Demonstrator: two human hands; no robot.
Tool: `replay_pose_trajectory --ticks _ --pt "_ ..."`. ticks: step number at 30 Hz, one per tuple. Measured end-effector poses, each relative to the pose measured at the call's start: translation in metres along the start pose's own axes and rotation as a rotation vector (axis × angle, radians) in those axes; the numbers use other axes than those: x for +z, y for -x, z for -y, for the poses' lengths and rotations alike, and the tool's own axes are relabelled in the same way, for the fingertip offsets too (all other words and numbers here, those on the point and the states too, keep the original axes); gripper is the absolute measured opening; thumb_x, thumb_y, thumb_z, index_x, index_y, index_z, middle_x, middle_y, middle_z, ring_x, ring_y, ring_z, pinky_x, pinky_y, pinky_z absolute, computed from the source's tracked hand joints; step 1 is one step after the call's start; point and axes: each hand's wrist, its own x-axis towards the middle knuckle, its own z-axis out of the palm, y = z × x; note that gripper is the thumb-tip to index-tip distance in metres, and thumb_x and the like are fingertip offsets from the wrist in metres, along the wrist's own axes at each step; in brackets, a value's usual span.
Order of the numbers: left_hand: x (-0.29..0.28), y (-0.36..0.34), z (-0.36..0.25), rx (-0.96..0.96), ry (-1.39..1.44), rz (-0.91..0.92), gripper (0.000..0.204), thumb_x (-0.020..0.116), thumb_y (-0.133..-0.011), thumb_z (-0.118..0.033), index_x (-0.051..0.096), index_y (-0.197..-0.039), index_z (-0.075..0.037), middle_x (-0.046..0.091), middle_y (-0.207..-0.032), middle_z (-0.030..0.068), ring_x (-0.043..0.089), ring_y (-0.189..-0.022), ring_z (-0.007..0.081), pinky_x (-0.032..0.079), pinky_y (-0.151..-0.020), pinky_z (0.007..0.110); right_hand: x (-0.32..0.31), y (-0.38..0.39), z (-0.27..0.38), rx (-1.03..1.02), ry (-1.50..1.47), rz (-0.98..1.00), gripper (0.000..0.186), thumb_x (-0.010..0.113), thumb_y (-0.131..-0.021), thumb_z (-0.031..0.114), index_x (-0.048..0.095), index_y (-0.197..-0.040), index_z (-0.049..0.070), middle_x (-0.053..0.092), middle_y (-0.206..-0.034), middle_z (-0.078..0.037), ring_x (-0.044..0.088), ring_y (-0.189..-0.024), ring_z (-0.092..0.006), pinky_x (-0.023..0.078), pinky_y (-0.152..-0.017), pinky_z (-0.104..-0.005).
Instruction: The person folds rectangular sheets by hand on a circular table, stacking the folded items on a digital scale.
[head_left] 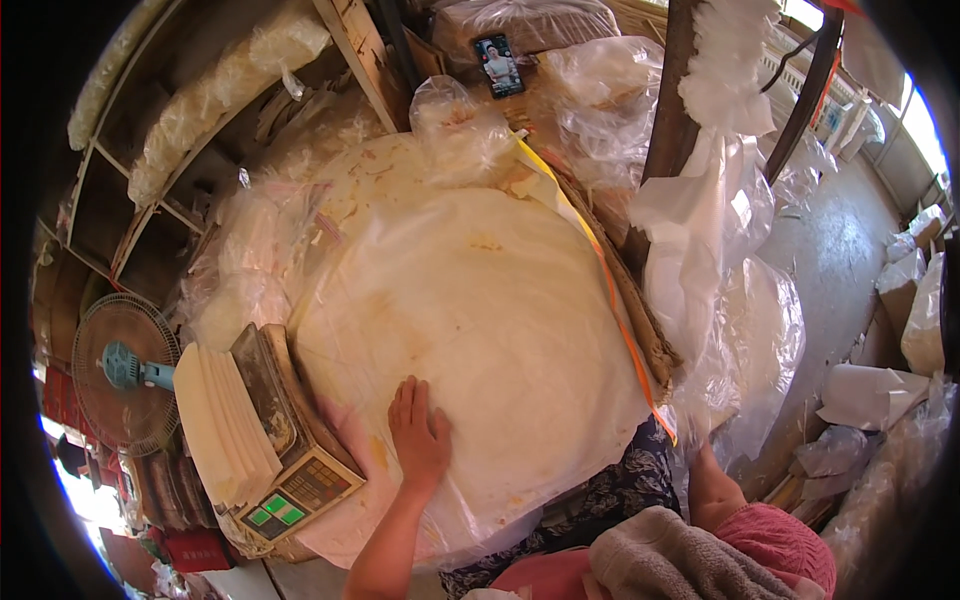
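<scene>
The person's left hand [418, 437] lies flat and loose, palm down with fingers extended, gripping nothing, on a broad, rounded, cream-white sheet [480, 330] that spreads over the table across the middle of the frame. The right forearm [712, 488] reaches up from a pink knitted sleeve [780, 545] at lower right; the hand at its end is hidden, so I can't tell whether it holds anything. Just left of the flat hand, at lower left, sits a squat weighing scale [300, 490] with a brown, worn platform, bearing a stack of thin cream-white sheets [225, 425]. Its display glows green, and the markings on its keypad are too small for me to read. A long, narrow yellow-and-orange band [610, 285] runs down the sheet's right side. At top centre, a black smartphone [498, 66] shows a figure on its lit screen, any lettering there too tiny to make out. A round, wire-caged fan with a blue hub [124, 366] stands at the far left, and crumpled clear plastic wrapping [760, 340] hangs at right.
</scene>
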Motion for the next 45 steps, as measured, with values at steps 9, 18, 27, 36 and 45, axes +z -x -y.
replay_pose_trajectory --ticks 9,18,27,36,45 --pt "0.003 0.001 -0.002 0.017 0.003 0.002 0.048 0.055 -0.091 -0.011 0.048 -0.138 0.001 0.043 -0.147 0.0193 0.037 -0.137 0.0380 0.028 -0.114 0.048 0.000 0.004 0.008 0.007 -0.030 0.008 0.030 0.056 -0.093 0.027 0.062 -0.118 0.011 0.065 -0.115 -0.008 0.064 -0.097 -0.0255 0.055 -0.071 -0.0467" --pt "-0.002 0.005 -0.002 0.080 -0.006 0.022 0.050 0.056 -0.090 -0.008 0.048 -0.139 -0.001 0.042 -0.148 0.0185 0.035 -0.138 0.0387 0.028 -0.113 0.050 -0.006 0.009 0.005 0.003 -0.034 0.056 0.028 0.059 -0.092 0.025 0.064 -0.114 0.010 0.065 -0.114 -0.009 0.064 -0.098 -0.0252 0.055 -0.070 -0.0476" --pt "0.106 0.090 -0.320 1.070 0.695 0.521 0.024 0.055 -0.084 -0.002 0.063 -0.107 0.001 0.061 -0.118 0.0167 0.057 -0.116 0.0341 0.046 -0.101 0.045 0.023 0.016 0.041 0.131 -0.086 0.116 0.025 0.062 -0.091 0.024 0.065 -0.111 0.009 0.066 -0.114 -0.009 0.065 -0.098 -0.0249 0.056 -0.069 -0.0485" --pt "0.269 0.124 -0.319 0.736 0.024 0.972 0.048 0.056 -0.084 -0.009 0.048 -0.129 0.004 0.052 -0.128 0.0227 0.065 -0.095 0.0350 0.056 -0.075 0.044 0.062 0.051 0.091 0.381 -0.038 0.010 0.036 0.066 -0.089 0.030 0.059 -0.118 0.010 0.066 -0.110 -0.010 0.065 -0.101 -0.0260 0.055 -0.084 -0.0464" --pt "0.337 0.136 -0.326 0.126 0.278 0.736 0.043 0.049 -0.089 -0.012 0.057 -0.129 0.001 0.054 -0.132 0.0270 0.046 -0.128 0.0423 0.028 -0.114 0.047 0.056 0.072 0.105 0.403 -0.139 0.384 0.037 0.057 -0.093 0.031 0.060 -0.123 0.010 0.066 -0.117 -0.010 0.065 -0.108 -0.0263 0.054 -0.090 -0.0405"
